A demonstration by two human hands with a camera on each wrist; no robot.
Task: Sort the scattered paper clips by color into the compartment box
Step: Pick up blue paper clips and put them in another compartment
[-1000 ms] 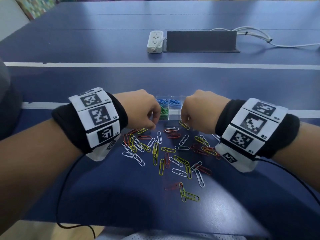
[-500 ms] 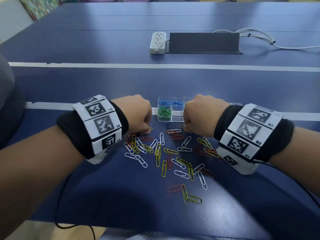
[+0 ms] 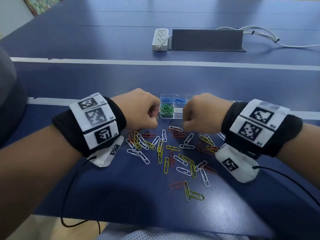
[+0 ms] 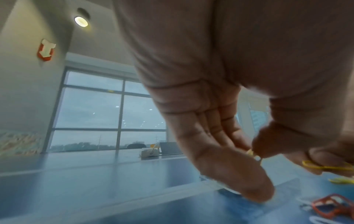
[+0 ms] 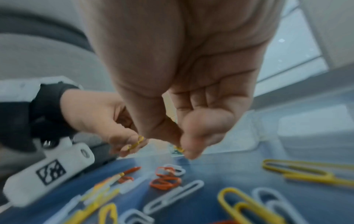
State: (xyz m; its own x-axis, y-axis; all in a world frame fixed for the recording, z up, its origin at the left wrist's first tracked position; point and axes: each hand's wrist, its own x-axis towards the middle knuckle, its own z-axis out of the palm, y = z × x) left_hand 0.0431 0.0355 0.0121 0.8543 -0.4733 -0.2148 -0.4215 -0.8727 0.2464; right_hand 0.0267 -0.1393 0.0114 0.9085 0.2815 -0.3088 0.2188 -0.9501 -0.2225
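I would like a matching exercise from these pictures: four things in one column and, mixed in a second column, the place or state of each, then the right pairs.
Things
1. left hand
2. green paper clips
3. white power strip
4. blue paper clips

Places or states
A. far on the table, beside a dark stand
B. in the far compartments of the compartment box
C. pinches a yellow paper clip
D. in a near compartment of the box

Pairs: 1-C, 2-D, 3-A, 4-B

left wristband (image 3: 97, 118): L4 | right wristband (image 3: 256, 123): R1
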